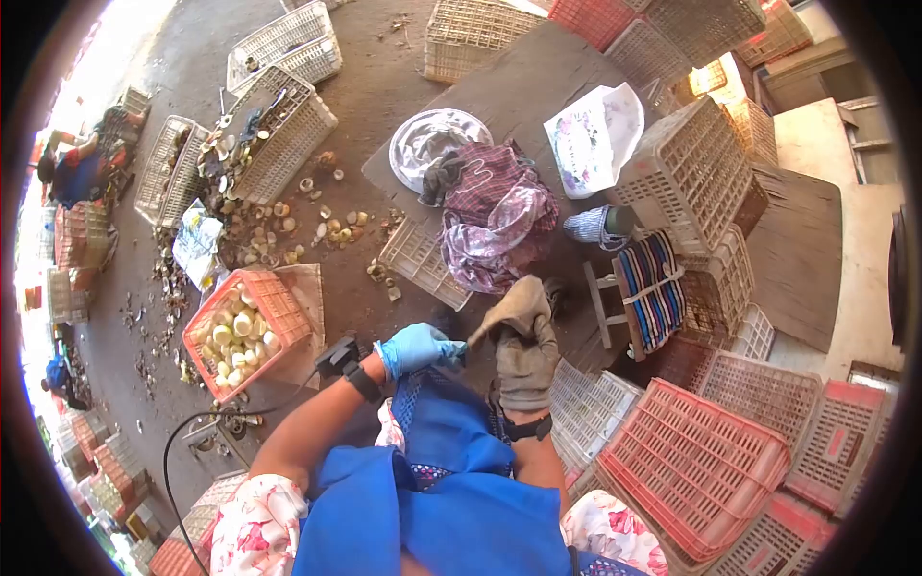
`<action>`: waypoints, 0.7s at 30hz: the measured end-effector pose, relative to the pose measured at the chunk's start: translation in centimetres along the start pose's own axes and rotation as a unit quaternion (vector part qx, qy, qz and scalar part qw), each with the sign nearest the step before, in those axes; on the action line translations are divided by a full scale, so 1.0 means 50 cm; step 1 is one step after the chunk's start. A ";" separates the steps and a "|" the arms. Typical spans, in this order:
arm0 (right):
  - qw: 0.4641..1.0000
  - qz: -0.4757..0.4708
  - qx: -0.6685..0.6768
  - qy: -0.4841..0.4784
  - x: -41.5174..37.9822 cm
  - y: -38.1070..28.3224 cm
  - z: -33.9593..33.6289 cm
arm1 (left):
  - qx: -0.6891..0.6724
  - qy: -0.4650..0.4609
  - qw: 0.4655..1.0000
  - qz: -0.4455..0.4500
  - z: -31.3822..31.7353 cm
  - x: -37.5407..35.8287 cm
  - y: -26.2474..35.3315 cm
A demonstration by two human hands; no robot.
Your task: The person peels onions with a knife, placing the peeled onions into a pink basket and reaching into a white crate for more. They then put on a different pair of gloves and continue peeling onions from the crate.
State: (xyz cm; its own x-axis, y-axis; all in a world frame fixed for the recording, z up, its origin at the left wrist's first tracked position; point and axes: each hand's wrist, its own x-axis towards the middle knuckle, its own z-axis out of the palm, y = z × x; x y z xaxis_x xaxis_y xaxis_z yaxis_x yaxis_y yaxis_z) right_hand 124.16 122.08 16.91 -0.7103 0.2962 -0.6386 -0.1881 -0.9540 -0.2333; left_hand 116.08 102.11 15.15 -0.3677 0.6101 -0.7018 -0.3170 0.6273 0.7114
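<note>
My left hand point(421, 348), in a thin blue glove, is closed in front of my blue apron point(432, 490). Its fingertips meet the narrow end of a tan cloth work glove point(519, 305). A worn, dirty cloth glove covers my right hand point(526, 360), whose fingers are folded around the lower part of that tan glove. Some of the right fingers are hidden by the cloth. Beyond both hands, a heap of maroon and purple patterned clothes point(495, 211) lies over a pale plastic crate point(423, 264).
An orange crate point(293, 302) of peeled whitish pieces stands at left, near scattered peelings point(279, 226). A striped-cushion stool point(653, 278), a jar point(600, 227) and a white bag point(595, 139) are at right. Stacked red crates point(687, 466) crowd the lower right. A black cable point(173, 442) hangs at left.
</note>
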 end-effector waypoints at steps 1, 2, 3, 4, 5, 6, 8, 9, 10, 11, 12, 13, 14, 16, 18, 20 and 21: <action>0.999 -0.015 -0.040 -0.003 0.005 0.009 0.023 | 0.041 0.012 0.998 -0.050 -0.007 -0.016 0.020; 0.996 -0.030 -0.080 -0.004 0.011 0.017 0.046 | 0.082 0.022 0.991 -0.100 -0.016 -0.026 0.039; 0.998 0.021 0.035 -0.052 0.021 0.022 0.052 | 0.122 0.032 0.981 -0.148 -0.021 -0.030 0.046; 0.997 0.008 -0.057 -0.050 0.026 0.035 0.060 | 0.010 0.032 0.997 -0.070 -0.018 -0.032 0.026; 0.987 -0.006 -0.153 -0.045 0.031 0.048 0.068 | -0.103 0.034 0.994 0.012 -0.014 -0.044 0.013; 0.969 -0.018 -0.244 -0.039 0.036 0.061 0.075 | -0.215 0.037 0.971 0.094 -0.012 -0.052 0.007; 0.950 0.246 0.191 -0.025 0.068 0.091 0.020 | -0.315 0.142 0.917 0.199 0.025 -0.045 0.021; 0.973 0.200 -0.064 -0.098 0.058 0.114 0.009 | -0.320 0.203 0.897 0.225 0.029 -0.032 0.026; 0.927 0.134 -0.318 -0.147 0.048 0.136 -0.002 | -0.364 0.242 0.872 0.220 0.022 -0.023 0.017; 0.932 0.172 -0.291 -0.131 0.014 0.139 0.069 | -0.404 0.280 0.843 0.217 0.015 -0.014 0.009; 0.934 0.207 -0.267 -0.114 -0.004 0.144 0.114 | -0.487 0.290 0.802 0.187 0.006 0.001 -0.008; 0.918 0.182 -0.341 -0.084 -0.010 0.152 0.119 | -0.566 0.294 0.753 0.159 0.000 0.005 -0.019; 0.879 0.159 -0.434 -0.120 -0.003 0.154 0.103 | -0.588 0.302 0.733 0.159 -0.007 -0.007 -0.020; 0.772 0.099 -0.599 -0.188 0.023 0.143 0.054 | -0.629 0.312 0.694 0.161 -0.026 -0.047 -0.007; 0.596 -0.136 -0.739 -0.284 0.005 0.130 0.089 | -0.638 0.302 0.682 0.192 -0.049 -0.078 -0.020; 0.375 -0.350 -0.776 -0.367 -0.009 0.133 0.148 | -0.638 0.307 0.676 0.205 -0.067 -0.083 -0.047; 0.327 -0.425 -0.737 -0.411 0.011 0.162 0.142 | -0.640 0.299 0.682 0.190 -0.076 -0.097 -0.046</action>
State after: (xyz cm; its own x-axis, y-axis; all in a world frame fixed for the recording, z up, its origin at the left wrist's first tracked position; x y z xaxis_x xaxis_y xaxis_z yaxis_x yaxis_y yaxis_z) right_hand 117.43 114.20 19.86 -0.8821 -0.2655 0.3891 -0.4548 0.6953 -0.5566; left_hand 115.28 95.87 17.05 -0.8050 0.0652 -0.5897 -0.4625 -0.6916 0.5549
